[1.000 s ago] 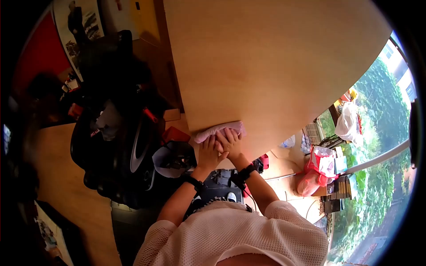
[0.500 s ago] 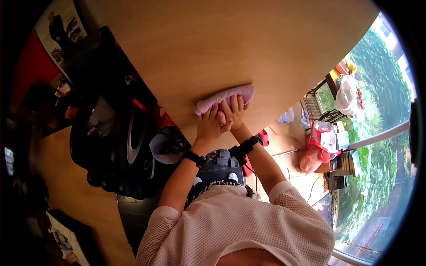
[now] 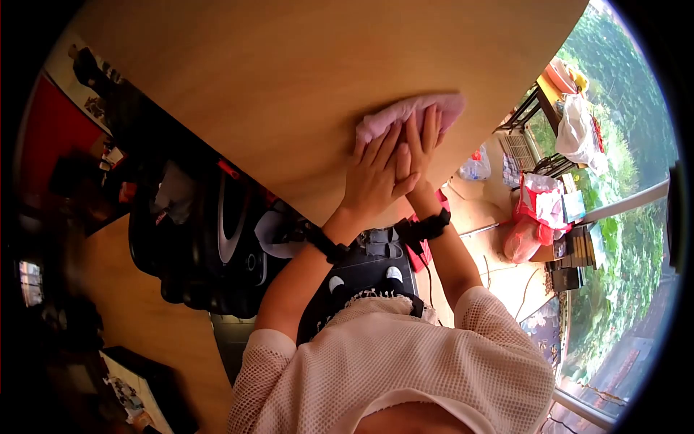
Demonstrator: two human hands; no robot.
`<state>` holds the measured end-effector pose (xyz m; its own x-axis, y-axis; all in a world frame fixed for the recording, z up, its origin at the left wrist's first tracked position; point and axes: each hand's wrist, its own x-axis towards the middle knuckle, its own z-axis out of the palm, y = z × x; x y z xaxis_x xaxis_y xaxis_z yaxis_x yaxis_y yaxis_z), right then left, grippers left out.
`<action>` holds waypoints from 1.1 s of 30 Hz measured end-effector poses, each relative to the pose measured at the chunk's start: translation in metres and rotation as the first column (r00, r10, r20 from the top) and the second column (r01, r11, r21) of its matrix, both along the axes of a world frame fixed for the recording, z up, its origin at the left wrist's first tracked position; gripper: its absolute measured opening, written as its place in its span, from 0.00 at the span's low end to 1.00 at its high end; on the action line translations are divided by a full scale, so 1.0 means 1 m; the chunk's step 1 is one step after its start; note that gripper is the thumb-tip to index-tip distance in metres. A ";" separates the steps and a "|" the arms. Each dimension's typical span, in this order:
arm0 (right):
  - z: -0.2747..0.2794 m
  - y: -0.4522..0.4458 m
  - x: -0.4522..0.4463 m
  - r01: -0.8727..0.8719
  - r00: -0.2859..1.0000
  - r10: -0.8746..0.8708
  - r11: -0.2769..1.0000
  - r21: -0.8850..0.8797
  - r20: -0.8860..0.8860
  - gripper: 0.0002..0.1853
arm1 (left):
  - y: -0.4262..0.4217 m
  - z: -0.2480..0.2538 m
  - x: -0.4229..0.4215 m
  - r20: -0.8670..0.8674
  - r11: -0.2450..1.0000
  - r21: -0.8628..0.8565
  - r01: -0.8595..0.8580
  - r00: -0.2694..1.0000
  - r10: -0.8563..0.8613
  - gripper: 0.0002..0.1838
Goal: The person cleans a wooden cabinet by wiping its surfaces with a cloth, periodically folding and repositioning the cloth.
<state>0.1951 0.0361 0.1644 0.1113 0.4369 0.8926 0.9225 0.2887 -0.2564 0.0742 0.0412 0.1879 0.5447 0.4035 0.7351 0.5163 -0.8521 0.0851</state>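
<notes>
A folded pink cloth [image 3: 408,112] lies on the broad light-brown wooden tabletop [image 3: 311,65]. My left hand [image 3: 376,173] rests flat on the cloth's near edge, fingers stretched out. Beside it, my right hand [image 3: 423,148] presses on the cloth with its fingers straight and slightly apart. The two hands overlap around the thumbs. Part of the cloth under the fingers is hidden. Each wrist wears a black strap.
A black massage chair [image 3: 210,224] stands left of the table. To the right are a red-and-white bag [image 3: 538,199], stacked books [image 3: 578,249] and a side table with a white bag [image 3: 576,130]. A large window [image 3: 614,304] lies beyond them.
Both hands and the cloth have moved forward and to the right across the tabletop. The fingers reach further forward, and the view has shifted slightly.
</notes>
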 end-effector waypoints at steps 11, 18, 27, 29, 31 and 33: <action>-0.120 0.019 0.070 0.188 0.981 -0.191 0.980 0.065 0.047 0.27 | -0.003 -0.075 0.057 -0.207 0.982 0.107 -0.158 0.962 0.177 0.29; -0.225 -0.045 0.065 0.091 0.996 -0.078 0.865 -0.493 0.046 0.28 | -0.028 -0.194 0.066 -0.326 0.959 -0.208 -0.191 0.938 0.116 0.35; -0.173 -0.051 0.097 0.038 0.998 -0.006 0.861 -0.507 0.065 0.29 | -0.038 -0.157 0.080 -0.158 0.947 -0.322 -0.008 0.986 -0.045 0.33; -0.162 -0.036 0.114 0.109 0.993 -0.087 0.931 -0.350 0.080 0.29 | -0.026 -0.127 0.097 -0.126 0.955 -0.286 0.075 0.985 -0.115 0.32; -0.110 -0.027 0.124 0.060 0.998 -0.064 0.970 -0.236 -0.010 0.29 | -0.018 -0.092 0.113 -0.100 0.973 -0.198 0.115 0.985 -0.137 0.32; -0.076 -0.008 0.142 0.107 0.993 -0.104 0.993 -0.054 0.047 0.30 | -0.016 -0.049 0.127 -0.075 0.984 -0.121 0.134 0.987 -0.143 0.33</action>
<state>0.3372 0.0280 0.0887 0.1209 0.4742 0.8721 0.9577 0.1755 -0.2282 0.2008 0.0252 0.1389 0.6585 0.3994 0.6378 0.4033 -0.9029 0.1491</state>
